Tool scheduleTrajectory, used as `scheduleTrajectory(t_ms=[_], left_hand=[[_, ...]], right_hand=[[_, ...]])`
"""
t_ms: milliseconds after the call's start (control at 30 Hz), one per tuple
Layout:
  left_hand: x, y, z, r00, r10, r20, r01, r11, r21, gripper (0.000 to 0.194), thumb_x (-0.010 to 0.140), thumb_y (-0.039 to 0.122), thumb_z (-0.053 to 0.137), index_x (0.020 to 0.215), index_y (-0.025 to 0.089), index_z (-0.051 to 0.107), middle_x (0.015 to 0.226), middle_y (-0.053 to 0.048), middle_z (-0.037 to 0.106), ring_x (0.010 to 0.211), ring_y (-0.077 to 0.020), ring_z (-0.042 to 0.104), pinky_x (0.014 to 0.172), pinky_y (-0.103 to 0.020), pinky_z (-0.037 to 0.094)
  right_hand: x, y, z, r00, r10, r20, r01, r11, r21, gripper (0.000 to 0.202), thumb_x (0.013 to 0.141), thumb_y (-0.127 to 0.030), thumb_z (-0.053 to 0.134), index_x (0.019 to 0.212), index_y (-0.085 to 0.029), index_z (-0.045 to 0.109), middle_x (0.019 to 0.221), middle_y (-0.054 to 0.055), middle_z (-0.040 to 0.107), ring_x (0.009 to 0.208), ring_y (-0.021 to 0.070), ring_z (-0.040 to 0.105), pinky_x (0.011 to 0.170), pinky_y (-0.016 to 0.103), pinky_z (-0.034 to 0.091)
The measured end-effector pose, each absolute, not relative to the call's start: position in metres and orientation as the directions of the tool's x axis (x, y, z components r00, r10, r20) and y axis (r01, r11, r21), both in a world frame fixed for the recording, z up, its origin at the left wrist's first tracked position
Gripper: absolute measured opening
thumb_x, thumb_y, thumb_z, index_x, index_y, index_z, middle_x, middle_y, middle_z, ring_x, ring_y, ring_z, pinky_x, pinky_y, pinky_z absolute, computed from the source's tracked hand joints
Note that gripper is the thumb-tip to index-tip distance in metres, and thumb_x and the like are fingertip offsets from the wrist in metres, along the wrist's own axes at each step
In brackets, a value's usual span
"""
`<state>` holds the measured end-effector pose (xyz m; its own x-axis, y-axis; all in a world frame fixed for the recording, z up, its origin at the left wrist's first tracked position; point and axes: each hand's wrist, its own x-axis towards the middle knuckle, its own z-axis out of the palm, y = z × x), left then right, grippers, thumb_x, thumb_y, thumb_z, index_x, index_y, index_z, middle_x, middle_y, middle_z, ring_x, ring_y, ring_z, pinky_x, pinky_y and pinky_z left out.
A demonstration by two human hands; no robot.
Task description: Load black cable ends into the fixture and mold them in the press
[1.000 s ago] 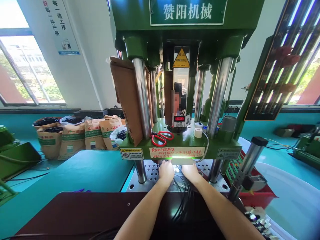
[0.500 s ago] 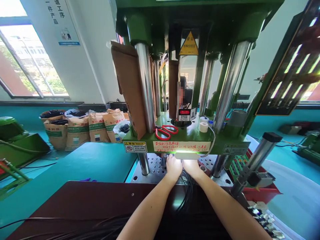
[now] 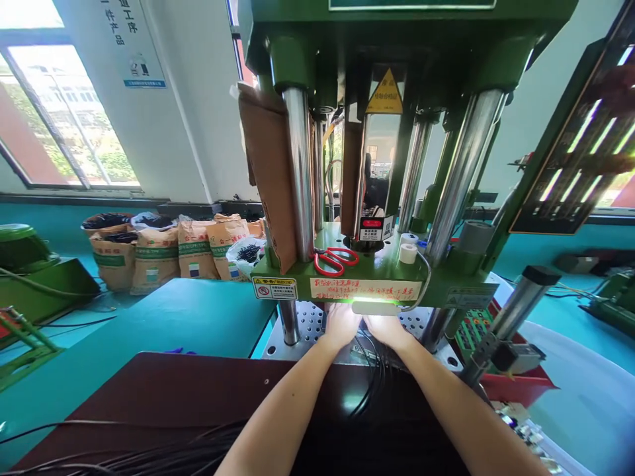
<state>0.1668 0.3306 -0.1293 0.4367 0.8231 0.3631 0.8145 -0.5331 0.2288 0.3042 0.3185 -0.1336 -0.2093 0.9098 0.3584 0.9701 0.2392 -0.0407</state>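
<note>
Both hands reach beneath the upper plate of a green press (image 3: 278, 274), over its perforated metal bed (image 3: 310, 324). My left hand (image 3: 342, 325) is left of centre, its fingertips hidden under the plate. My right hand (image 3: 385, 328) is close beside it, with its fingers covered by a lit white lamp bar (image 3: 376, 308). What either hand holds does not show. Black cables (image 3: 376, 380) run from between the hands down over the dark brown tabletop (image 3: 198, 390).
Red-handled scissors (image 3: 336, 260) and white tape rolls (image 3: 408, 253) lie on the press plate. Steel columns (image 3: 300, 172) flank the hands. More black cables (image 3: 163, 459) lie at the front left. A grey post (image 3: 520, 311) and a bin of small parts (image 3: 530, 433) stand at right.
The view has shifted slightly, so the press appears further right. My left hand has gone a little further under the plate, and its fingers show less than before.
</note>
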Motion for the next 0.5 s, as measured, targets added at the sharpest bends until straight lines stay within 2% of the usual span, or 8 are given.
scheduleTrajectory(t_ms=[200,300,500], left_hand=[[0.150,0.335,-0.135,0.560,0.765,0.319,0.735,-0.636,0.234,0.042,0.084,0.045,0.036,0.116,0.021,0.049,0.119,-0.006,0.055,0.113,-0.0189,0.045,0.097,-0.034,0.030],[0.151,0.342,-0.139,0.561,0.778,0.282,0.738,-0.625,0.255,0.043,0.084,0.047,0.034,0.116,0.022,0.050,0.119,-0.006,0.056,0.113,-0.0194,0.045,0.096,-0.034,0.032],[0.156,0.354,-0.136,0.553,0.811,0.192,0.756,-0.585,0.294,0.041,0.085,0.048,0.030,0.108,0.026,0.055,0.113,-0.004,0.060,0.106,-0.0203,0.052,0.089,-0.034,0.038]], right_hand=[[0.315,0.317,-0.142,-0.321,0.896,0.306,0.940,0.340,-0.008,0.033,0.085,-0.031,0.040,0.107,-0.016,0.059,0.102,0.010,0.064,0.095,0.0210,0.055,0.086,0.033,0.038],[0.314,0.323,-0.144,-0.322,0.900,0.294,0.940,0.341,-0.014,0.031,0.086,-0.028,0.037,0.102,-0.017,0.061,0.100,0.009,0.065,0.093,0.0206,0.055,0.087,0.032,0.037],[0.311,0.338,-0.140,-0.277,0.914,0.296,0.953,0.301,-0.037,0.025,0.083,-0.024,0.042,0.093,-0.019,0.064,0.097,0.005,0.066,0.092,0.0194,0.056,0.086,0.030,0.038]])
